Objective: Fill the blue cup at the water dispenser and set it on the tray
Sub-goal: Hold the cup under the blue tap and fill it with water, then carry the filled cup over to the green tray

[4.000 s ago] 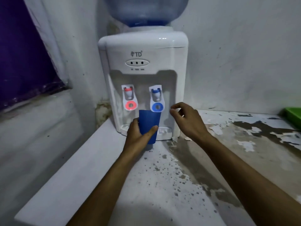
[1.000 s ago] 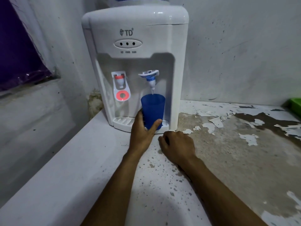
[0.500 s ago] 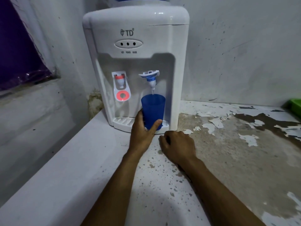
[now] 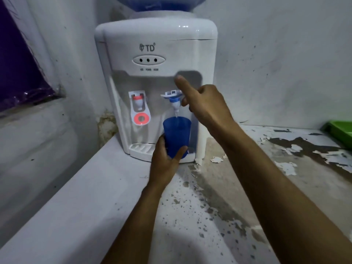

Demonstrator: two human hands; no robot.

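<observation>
My left hand (image 4: pixel 164 162) grips the blue cup (image 4: pixel 177 135) from below and holds it upright under the blue tap (image 4: pixel 172 97) of the white water dispenser (image 4: pixel 156 54). The tap's lever is flipped up and a thin stream of water runs into the cup. My right hand (image 4: pixel 205 105) is raised beside the blue tap, index finger pointing up over the lever, the other fingers curled by the spout. A corner of the green tray (image 4: pixel 341 130) shows at the far right edge of the counter.
The red tap (image 4: pixel 140 109) is left of the blue one, above the drip tray (image 4: pixel 141 148). A blue water bottle (image 4: pixel 158 3) tops the dispenser. The counter (image 4: pixel 238 187) has peeling paint and dark specks. A wall corner and purple window are on the left.
My right hand has lifted off the counter and come up next to the blue tap's lever. The cup stays under the running water in my left hand.
</observation>
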